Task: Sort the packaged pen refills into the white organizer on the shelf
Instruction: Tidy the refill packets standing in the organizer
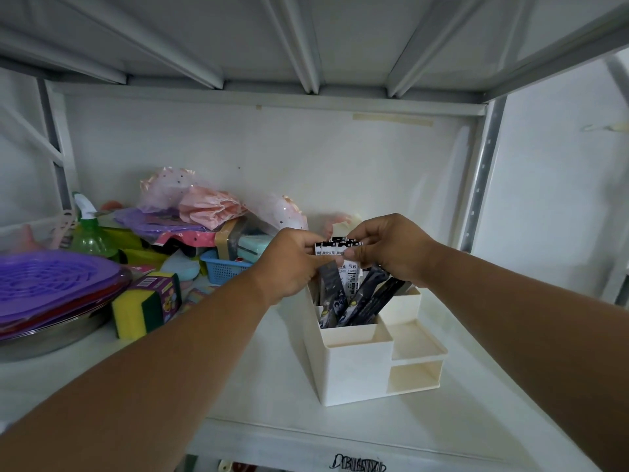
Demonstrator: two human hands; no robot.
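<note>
A white organizer [357, 366] stands on the shelf, right of centre, with stepped compartments and an open slot low on its right side. Several packaged pen refills [352, 294], black with white printed tops, stand upright in its tall back compartment. My left hand [289, 264] pinches the packets' tops from the left. My right hand [391, 250] pinches the same tops from the right. Both hands hold the bundle above the compartment, and fingers hide part of the packet headers.
At the left of the shelf sit a purple perforated lid [54, 284] on a metal pan, yellow-green sponges [146, 304], a green spray bottle [90, 233], a blue basket [224, 267] and pink bags [204, 206]. A metal upright [476, 185] stands right of the organizer.
</note>
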